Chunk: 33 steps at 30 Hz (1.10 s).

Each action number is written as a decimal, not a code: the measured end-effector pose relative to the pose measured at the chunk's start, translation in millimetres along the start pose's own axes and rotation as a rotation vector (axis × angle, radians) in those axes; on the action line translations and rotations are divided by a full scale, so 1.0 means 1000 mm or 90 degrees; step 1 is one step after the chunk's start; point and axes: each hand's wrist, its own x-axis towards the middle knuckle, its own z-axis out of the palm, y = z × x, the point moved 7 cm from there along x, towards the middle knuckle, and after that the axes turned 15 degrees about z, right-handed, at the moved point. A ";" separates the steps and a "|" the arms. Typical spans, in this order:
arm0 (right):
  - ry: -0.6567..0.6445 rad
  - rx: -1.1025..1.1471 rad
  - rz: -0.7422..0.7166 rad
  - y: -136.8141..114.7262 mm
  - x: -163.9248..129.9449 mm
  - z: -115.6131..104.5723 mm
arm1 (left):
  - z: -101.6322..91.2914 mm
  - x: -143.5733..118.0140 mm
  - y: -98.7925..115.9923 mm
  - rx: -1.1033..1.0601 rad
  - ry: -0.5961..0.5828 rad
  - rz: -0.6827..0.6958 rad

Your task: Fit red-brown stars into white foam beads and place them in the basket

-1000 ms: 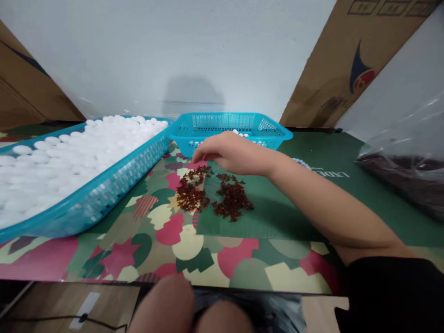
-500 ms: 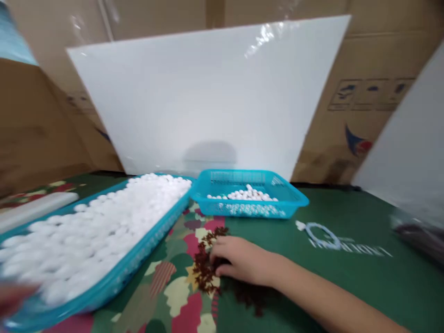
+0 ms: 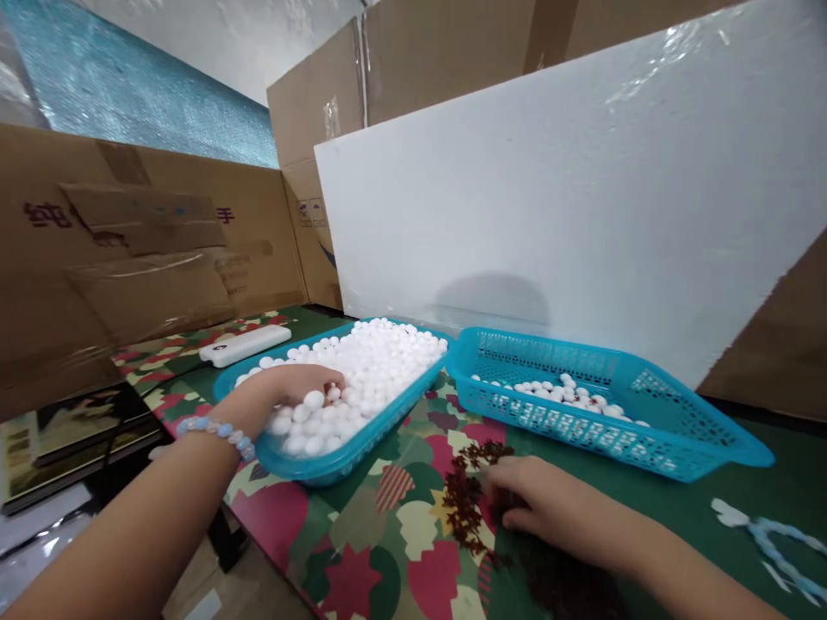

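Left hand [image 3: 303, 385] dips into big tray [image 3: 336, 463], grip curled over white balls [image 3: 381, 362]; right hand [image 3: 549, 508], right of tray, pinches brown bits [image 3: 466, 499].

Left hand [image 3: 303, 385] palm down, fingers curled loosely, forearm bare and extended forward, beaded bracelet at wrist, right hand [image 3: 543, 508] palm down, low and flat, fingers bent inward, forearm entering from lower right
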 end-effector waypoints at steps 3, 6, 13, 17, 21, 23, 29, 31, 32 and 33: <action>0.006 0.013 0.012 0.001 -0.002 0.001 | 0.000 0.000 0.003 0.028 -0.010 0.001; 0.024 0.018 0.018 0.000 0.000 -0.003 | -0.008 0.000 0.007 0.047 0.018 -0.012; 0.061 0.023 0.044 0.005 -0.001 -0.013 | -0.019 -0.001 0.008 0.039 0.093 -0.037; 0.068 0.054 0.006 -0.001 -0.007 -0.018 | -0.040 -0.010 0.006 -0.007 0.247 -0.043; 0.084 0.037 -0.029 -0.007 -0.007 -0.021 | -0.057 -0.034 0.021 -0.089 0.461 -0.010; 0.090 0.023 -0.027 -0.006 -0.006 -0.022 | -0.054 -0.048 0.038 -0.119 0.539 0.014; 0.132 0.082 -0.068 -0.010 -0.015 -0.038 | -0.012 -0.060 0.109 -0.497 0.711 0.270; 0.154 0.101 -0.070 -0.011 -0.022 -0.048 | 0.003 -0.050 0.120 -0.618 0.697 0.278; 0.163 0.117 -0.072 -0.012 -0.025 -0.053 | 0.009 -0.045 0.122 -0.665 0.688 0.276; 0.171 0.140 -0.080 -0.013 -0.030 -0.058 | 0.014 -0.039 0.124 -0.709 0.671 0.277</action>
